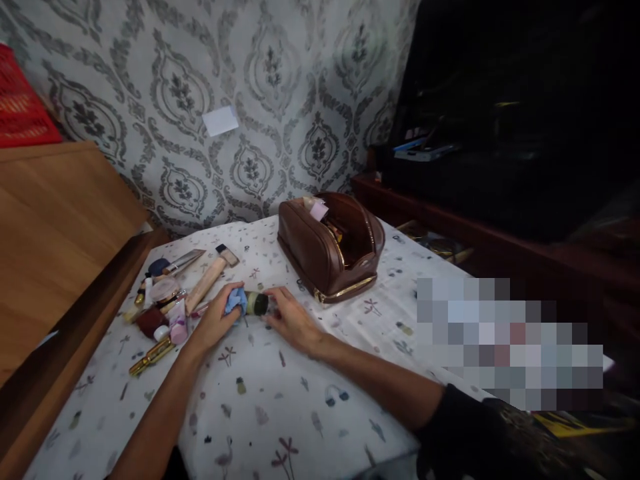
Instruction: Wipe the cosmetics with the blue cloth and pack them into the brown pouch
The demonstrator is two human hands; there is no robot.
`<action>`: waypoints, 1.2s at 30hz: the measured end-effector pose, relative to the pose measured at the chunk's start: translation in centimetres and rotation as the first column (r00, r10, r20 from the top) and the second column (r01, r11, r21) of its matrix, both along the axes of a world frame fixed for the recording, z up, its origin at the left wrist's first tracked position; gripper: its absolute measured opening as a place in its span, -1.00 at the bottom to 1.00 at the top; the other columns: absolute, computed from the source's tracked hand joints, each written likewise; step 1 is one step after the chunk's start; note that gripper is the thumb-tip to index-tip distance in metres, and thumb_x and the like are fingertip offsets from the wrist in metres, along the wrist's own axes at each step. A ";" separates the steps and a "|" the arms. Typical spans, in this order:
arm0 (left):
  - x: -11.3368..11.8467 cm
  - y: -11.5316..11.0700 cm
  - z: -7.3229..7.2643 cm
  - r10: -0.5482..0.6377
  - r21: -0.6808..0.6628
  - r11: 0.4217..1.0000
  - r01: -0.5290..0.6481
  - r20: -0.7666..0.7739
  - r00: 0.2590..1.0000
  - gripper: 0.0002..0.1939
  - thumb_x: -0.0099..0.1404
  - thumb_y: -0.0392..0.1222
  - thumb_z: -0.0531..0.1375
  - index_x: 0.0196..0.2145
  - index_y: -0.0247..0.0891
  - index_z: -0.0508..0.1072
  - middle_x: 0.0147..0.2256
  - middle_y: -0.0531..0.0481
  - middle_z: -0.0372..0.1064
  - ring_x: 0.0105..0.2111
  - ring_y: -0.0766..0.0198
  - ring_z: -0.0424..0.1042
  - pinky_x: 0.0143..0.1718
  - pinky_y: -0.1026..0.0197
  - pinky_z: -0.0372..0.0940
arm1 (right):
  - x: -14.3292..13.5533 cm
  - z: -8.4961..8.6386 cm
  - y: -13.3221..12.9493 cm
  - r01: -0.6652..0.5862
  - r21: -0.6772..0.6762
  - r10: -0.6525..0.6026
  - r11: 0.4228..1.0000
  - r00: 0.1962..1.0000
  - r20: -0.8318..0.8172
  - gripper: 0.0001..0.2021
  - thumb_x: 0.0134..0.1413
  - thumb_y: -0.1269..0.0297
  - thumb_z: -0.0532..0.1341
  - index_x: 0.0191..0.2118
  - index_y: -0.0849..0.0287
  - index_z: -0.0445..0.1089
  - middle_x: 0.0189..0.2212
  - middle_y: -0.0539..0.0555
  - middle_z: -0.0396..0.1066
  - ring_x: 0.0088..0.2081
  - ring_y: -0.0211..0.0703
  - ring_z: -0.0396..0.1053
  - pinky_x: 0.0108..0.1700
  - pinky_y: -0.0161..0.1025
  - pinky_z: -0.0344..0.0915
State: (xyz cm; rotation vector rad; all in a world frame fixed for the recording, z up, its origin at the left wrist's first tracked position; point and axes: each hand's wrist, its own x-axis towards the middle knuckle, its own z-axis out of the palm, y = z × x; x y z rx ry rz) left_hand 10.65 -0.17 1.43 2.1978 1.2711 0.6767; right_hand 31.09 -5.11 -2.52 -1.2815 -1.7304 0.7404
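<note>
My left hand (pixel 220 319) is closed around a crumpled blue cloth (pixel 235 301) and a small greenish container (pixel 251 303) with a dark end, lying sideways above the table. My right hand (pixel 295 325) is at the dark end, its fingers pinched around a small clear piece (pixel 272 305) that may be a cap; its kind is hard to make out. Left of my left hand lies a heap of cosmetics: a gold tube (pixel 151 355), a pink-and-white tube (pixel 177 323), a round compact (pixel 164 291) and a beige tube (pixel 206 283).
Behind my right hand stands an open brown toiletry bag (pixel 313 248) with items inside. A printed white cloth (pixel 260 413) covers the table. Wooden furniture (pixel 65 233) borders the left side, and a dark shelf (pixel 395 200) stands at the right. A patterned wall closes the back.
</note>
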 end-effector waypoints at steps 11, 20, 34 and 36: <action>-0.2 0.1 0.2 -0.011 -0.196 0.980 0.042 0.155 0.988 -0.42 0.12 -0.14 0.22 0.11 -0.18 0.25 -0.15 0.02 0.36 -0.14 0.18 0.38 -0.03 0.16 0.30 | -0.3 0.9 0.1 0.046 -0.049 -0.045 0.998 0.999 0.017 -0.55 0.00 0.35 0.29 0.04 0.15 0.24 -0.21 0.07 0.36 -0.27 -0.17 0.30 -0.16 -0.17 0.29; 0.0 0.7 -0.5 0.093 -0.082 0.994 -0.078 0.197 0.976 -0.47 0.14 0.06 0.25 0.01 -0.25 0.38 -0.11 -0.05 0.44 -0.15 0.13 0.45 -0.05 0.11 0.34 | 0.4 0.5 0.8 0.142 0.044 -0.138 0.989 0.988 -0.074 -0.64 -0.06 0.33 0.29 -0.07 0.17 0.35 -0.22 0.06 0.37 -0.24 -0.17 0.33 -0.20 -0.23 0.30; -0.2 0.7 -0.3 0.054 0.071 0.995 -0.068 0.192 0.980 -0.64 0.21 -0.20 0.11 -0.04 -0.25 0.45 -0.10 -0.10 0.42 -0.05 0.10 0.41 0.06 0.01 0.30 | 0.7 0.5 0.8 0.131 0.201 -0.139 0.971 0.990 0.022 -0.59 0.03 0.29 0.29 0.05 0.17 0.44 -0.29 0.07 0.28 -0.26 -0.15 0.29 -0.16 -0.16 0.33; 0.3 0.1 -0.3 -0.091 0.098 0.992 0.085 0.062 0.994 -0.60 0.23 -0.22 0.10 0.03 -0.25 0.43 -0.04 -0.13 0.37 0.00 0.09 0.37 0.12 0.01 0.24 | 0.8 0.3 0.8 0.127 0.259 -0.151 0.957 0.986 0.075 -0.59 0.00 0.33 0.30 0.03 0.17 0.45 -0.26 0.10 0.29 -0.17 -0.08 0.29 -0.08 -0.11 0.32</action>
